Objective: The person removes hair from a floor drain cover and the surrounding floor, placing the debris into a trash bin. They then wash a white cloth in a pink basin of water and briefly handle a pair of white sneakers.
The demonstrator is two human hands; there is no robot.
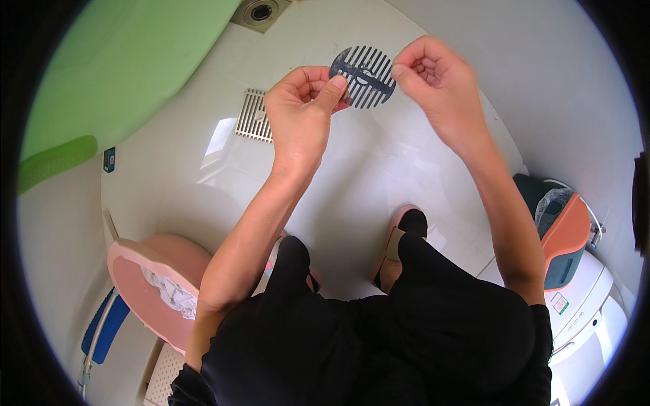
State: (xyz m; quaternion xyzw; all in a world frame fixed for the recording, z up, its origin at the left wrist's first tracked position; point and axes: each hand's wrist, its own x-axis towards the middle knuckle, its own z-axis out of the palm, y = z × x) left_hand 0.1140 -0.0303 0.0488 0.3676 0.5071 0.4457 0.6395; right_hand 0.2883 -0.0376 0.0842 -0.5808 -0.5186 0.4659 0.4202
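Note:
My left hand [307, 109] holds a round, dark slotted drain strainer [363, 77] by its left edge, thumb on top. The strainer has a band across its middle and some pale stains. At its right rim is my right hand [436, 81], thumb and forefinger pinched together; whether they grip the rim or something small, I cannot tell. Partly behind my left hand, a square metal drain grate [252, 115] lies on the pale floor. An uncovered square floor drain [261, 12] with a dark round hole shows at the top.
A large green plastic tub [127, 61] stands at upper left. A pink basin [127, 284] with white cloth inside is at lower left, near a blue brush-like item [109, 325]. At right, an orange and dark green bin [566, 233] sits by a white appliance [584, 304]. My slippered feet are below.

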